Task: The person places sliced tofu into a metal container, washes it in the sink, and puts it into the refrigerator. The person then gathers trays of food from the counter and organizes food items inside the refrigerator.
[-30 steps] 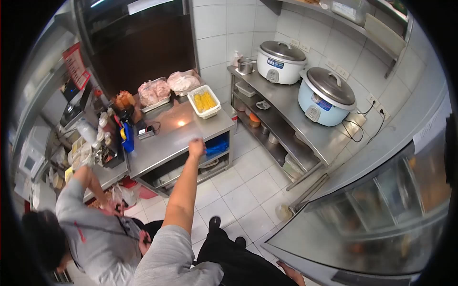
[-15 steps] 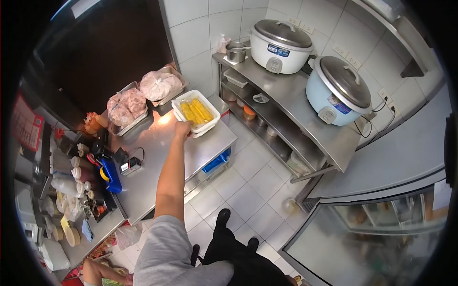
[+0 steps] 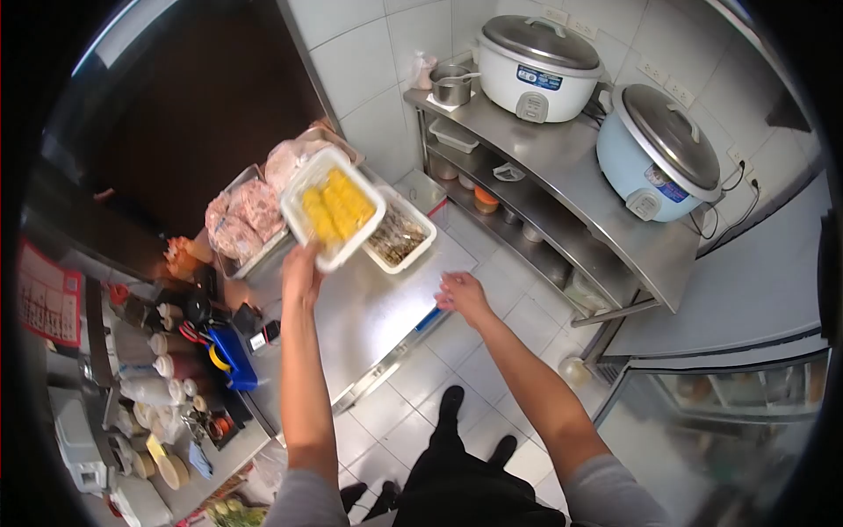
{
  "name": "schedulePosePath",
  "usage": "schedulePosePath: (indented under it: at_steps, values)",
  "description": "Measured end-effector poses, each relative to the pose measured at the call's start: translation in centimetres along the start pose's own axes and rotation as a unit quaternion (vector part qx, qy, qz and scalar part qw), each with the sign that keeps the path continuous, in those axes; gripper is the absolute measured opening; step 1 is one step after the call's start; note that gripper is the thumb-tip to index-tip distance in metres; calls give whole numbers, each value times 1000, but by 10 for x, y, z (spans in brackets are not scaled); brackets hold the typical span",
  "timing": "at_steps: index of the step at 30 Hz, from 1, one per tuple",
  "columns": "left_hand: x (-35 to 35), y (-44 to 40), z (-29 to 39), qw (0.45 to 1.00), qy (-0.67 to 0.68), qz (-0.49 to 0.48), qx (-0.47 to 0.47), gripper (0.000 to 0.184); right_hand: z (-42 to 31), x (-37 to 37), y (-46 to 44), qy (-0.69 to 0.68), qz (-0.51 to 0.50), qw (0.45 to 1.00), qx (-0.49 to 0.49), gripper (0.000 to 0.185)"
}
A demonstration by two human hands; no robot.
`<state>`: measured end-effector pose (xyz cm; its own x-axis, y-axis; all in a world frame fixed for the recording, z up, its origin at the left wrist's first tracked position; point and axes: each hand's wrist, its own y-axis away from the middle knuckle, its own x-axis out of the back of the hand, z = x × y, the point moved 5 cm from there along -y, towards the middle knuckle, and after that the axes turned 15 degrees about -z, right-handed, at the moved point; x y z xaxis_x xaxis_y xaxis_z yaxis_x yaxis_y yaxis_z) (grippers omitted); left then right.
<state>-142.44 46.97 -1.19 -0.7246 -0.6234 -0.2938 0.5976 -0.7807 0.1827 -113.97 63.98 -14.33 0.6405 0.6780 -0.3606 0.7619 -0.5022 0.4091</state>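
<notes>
The white rectangular plastic tray [image 3: 353, 249] of yellow food pieces [image 3: 338, 198] lies tilted just beyond the left hand [image 3: 301, 274], which pinches its near edge, the fingertips being blurred. The right hand [image 3: 463, 295], fingers loosely spread, is near a second white plastic tray [image 3: 416, 252] of greyish-brown food [image 3: 398, 234], partly hidden by the first.
</notes>
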Motion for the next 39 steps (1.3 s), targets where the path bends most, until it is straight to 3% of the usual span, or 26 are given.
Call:
schedulePosePath:
  at_steps: [2,4,7,9,14,17,23,26,31,34,37,39]
  values:
    - [-1,44,6,998,25,29,-45,21,-5,-23,-57,11,33,998,-49,55]
    - [13,85,-10,997,-21,67,-26,18,-11,-42,-95,49,63,993,-91,58]
    - [33,139,-45,984,-109,131,46,1,-3,-47,-116,82,159,983,-47,62]
    - [60,156,-94,990,-40,121,64,3,-6,-40,-116,108,136,984,-40,50]
    - [23,180,-131,989,5,98,113,7,1,7,-36,38,146,988,25,36]
    - [7,175,-175,989,-76,3,128,9,3,31,75,4,138,990,19,31]
    - [-147,172,-220,969,-26,-193,153,11,6,47,258,-89,218,968,88,26]
    - [-217,188,-233,947,8,-275,164,14,8,46,305,-88,288,946,124,27]
    - [-269,222,-254,906,27,-371,203,12,22,50,369,-81,387,911,117,29]
    - [-282,237,-265,870,-22,-437,229,17,20,52,404,-87,369,917,120,39]
    - [-285,251,-275,856,-5,-443,265,15,42,54,441,-126,279,952,4,43]
    - [-282,258,-275,844,-8,-465,267,14,50,59,475,-80,328,941,-26,42]
